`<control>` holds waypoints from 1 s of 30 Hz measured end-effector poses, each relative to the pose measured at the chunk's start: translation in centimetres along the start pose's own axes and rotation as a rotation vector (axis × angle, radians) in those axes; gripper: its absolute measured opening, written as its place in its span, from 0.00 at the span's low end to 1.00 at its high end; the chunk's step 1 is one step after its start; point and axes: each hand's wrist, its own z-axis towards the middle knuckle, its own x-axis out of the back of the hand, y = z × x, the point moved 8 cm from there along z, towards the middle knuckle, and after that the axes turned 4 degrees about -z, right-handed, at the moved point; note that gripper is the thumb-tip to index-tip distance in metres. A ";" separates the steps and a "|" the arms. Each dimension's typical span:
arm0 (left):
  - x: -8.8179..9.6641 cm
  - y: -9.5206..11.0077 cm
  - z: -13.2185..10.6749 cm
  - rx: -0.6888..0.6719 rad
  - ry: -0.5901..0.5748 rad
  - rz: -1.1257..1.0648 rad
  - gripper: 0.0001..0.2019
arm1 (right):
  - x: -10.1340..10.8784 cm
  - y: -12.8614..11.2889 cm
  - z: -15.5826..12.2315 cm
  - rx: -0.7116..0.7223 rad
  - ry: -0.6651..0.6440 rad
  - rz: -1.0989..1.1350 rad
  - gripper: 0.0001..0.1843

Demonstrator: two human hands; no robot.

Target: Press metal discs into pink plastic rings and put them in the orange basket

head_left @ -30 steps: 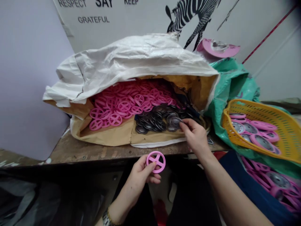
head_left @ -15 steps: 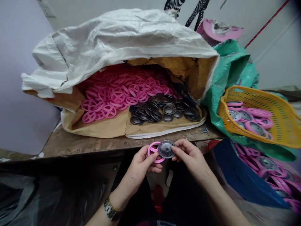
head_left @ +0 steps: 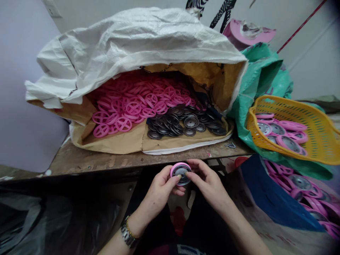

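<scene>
Holding a pink ring [head_left: 175, 167] between them, the left hand [head_left: 162, 186] and the right hand [head_left: 205, 180] meet just below the front edge of the wooden bench [head_left: 106, 163]. A grey disc [head_left: 182, 174] sits inside the ring, and both sets of fingers are curled closed around the pair, thumbs on the face of the disc (whether it is fully seated I cannot tell). A watch [head_left: 128, 236] shows on the left wrist.

On the bench, well above the hands, an open white sack [head_left: 138, 42] lies on its side with a heap of pink rings [head_left: 132, 102] at the left of its mouth and a pile of grey discs [head_left: 183, 124] at the right. To the right, a yellow basket [head_left: 318, 138] rests on a green bag [head_left: 260, 78] and holds pink-and-grey assembled pieces [head_left: 281, 132]; more of them [head_left: 300, 182] lie lower down beside a blue sheet [head_left: 268, 198].
</scene>
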 end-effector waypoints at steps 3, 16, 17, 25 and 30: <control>-0.4 0.1 -0.2 -0.022 -0.041 0.081 0.15 | -0.7 -0.1 -0.2 -0.013 -0.102 0.079 0.13; -1.3 0.9 -0.7 -0.225 -0.019 0.376 0.13 | -0.5 0.3 -1.7 -0.011 0.073 0.057 0.08; -1.3 0.7 -0.6 -0.223 -0.012 0.372 0.13 | -0.5 0.5 -1.7 -0.018 0.075 0.064 0.08; -1.5 0.7 0.0 -0.171 -0.073 0.480 0.12 | -0.5 2.7 -0.9 -0.105 0.035 0.153 0.14; -1.5 0.2 -0.2 -0.086 -0.102 0.472 0.16 | -0.8 2.2 -1.0 -0.111 0.001 0.202 0.12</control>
